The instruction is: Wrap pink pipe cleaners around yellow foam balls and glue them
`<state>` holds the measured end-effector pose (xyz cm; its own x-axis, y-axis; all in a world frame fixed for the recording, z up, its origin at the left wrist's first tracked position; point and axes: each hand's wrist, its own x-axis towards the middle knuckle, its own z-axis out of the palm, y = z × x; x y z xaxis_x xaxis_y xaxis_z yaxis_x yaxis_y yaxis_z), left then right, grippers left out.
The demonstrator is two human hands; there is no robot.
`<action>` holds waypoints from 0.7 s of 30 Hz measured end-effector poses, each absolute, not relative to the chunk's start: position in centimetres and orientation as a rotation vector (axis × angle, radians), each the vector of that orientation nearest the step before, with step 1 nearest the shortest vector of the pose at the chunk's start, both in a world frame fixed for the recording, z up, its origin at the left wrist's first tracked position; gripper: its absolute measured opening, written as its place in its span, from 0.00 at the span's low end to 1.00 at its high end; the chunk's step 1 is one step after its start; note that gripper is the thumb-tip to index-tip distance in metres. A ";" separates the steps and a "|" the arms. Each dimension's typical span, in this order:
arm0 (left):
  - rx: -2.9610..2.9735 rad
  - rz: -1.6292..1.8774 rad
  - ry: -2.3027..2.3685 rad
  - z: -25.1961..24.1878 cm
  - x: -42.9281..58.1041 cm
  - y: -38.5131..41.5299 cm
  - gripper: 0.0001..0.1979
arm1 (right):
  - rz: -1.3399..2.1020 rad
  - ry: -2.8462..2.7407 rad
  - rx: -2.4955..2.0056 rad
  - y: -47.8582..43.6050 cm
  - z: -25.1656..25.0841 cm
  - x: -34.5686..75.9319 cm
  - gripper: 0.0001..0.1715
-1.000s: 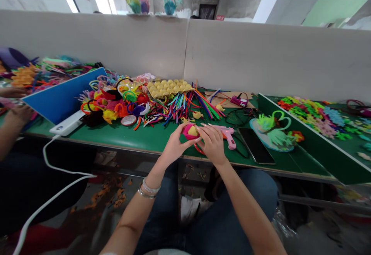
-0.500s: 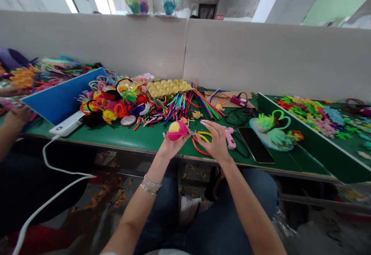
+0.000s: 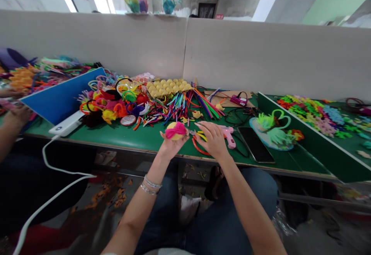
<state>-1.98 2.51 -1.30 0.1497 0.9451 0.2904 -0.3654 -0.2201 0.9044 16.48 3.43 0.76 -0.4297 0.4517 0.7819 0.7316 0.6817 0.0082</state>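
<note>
My left hand holds a small yellow cup shape wrapped with bright pink pipe cleaner, low over the front edge of the table. Its fingers curl up around the piece from below. My right hand is just to the right, fingers stretched out, with nothing visibly held. Beneath it lie pliers with red and yellow handles, partly covered by the fingers; their metal jaws point toward the pink piece. A pink glue gun lies right of that hand.
A black phone and a board with green pipe-cleaner figures are at right, before a green divider. Behind are loose pipe cleaners and a yellow egg tray. Another person's hand shows beyond the blue divider.
The pink-wrapped piece has turned in my left hand, so a crossed pink band faces up with yellow on both sides. My right hand has shifted slightly left and down.
</note>
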 end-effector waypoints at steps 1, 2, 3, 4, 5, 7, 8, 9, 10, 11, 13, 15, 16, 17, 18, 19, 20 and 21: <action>1.175 1.404 0.632 -1.3 -1.9 2.5 0.44 | -0.440 -2.120 -0.919 3.5 0.7 16.5 0.24; 1.121 1.428 0.584 -1.2 -1.9 2.4 0.42 | -0.442 -2.143 -0.926 3.5 0.7 16.5 0.24; 1.073 1.460 0.539 -0.9 -1.8 2.3 0.40 | -0.454 -2.161 -0.931 3.5 0.6 16.6 0.23; 1.049 1.497 0.507 -0.6 -1.7 2.1 0.37 | -0.478 -2.173 -0.932 3.6 0.6 16.6 0.23; 1.054 1.539 0.496 -0.2 -1.7 1.9 0.35 | -0.507 -2.180 -0.930 3.6 0.6 16.6 0.22; 1.122 1.647 0.509 0.7 -1.6 1.6 0.33 | -0.551 -2.182 -0.935 3.6 0.6 16.7 0.22; 1.167 1.687 0.511 1.0 -1.5 1.4 0.33 | -0.555 -2.183 -0.943 3.7 0.6 16.7 0.22; 1.206 1.718 0.510 1.3 -1.5 1.3 0.33 | -0.546 -2.186 -0.952 3.7 0.6 16.8 0.23; 1.241 1.746 0.508 1.5 -1.4 1.2 0.32 | -0.528 -2.192 -0.962 3.8 0.6 16.8 0.23; 1.269 1.771 0.503 1.6 -1.4 1.1 0.32 | -0.505 -2.196 -0.971 3.8 0.6 16.9 0.24; 1.303 1.820 0.500 1.6 -1.3 1.0 0.32 | -0.468 -2.203 -0.974 3.9 0.5 17.0 0.25; 1.325 1.855 0.508 1.5 -1.2 1.0 0.33 | -0.449 -2.206 -0.978 4.0 0.5 17.1 0.25; 1.332 1.864 0.517 1.5 -1.1 0.9 0.33 | -0.446 -2.211 -0.985 4.0 0.4 17.1 0.25; 1.334 1.870 0.528 1.4 -1.1 0.9 0.33 | -0.448 -2.216 -0.993 4.0 0.4 17.1 0.25; 1.337 1.872 0.538 1.4 -1.0 0.9 0.33 | -0.452 -2.221 -1.001 4.0 0.5 17.1 0.24; 1.337 1.874 0.546 1.4 -1.0 0.9 0.33 | -0.459 -2.225 -1.004 4.0 0.4 17.1 0.24; 1.335 1.877 0.553 1.4 -1.0 0.9 0.33 | -0.470 -2.226 -1.004 4.0 0.4 17.1 0.24; 1.330 1.881 0.558 1.3 -1.0 0.9 0.33 | -0.483 -2.229 -1.002 4.0 0.4 17.1 0.23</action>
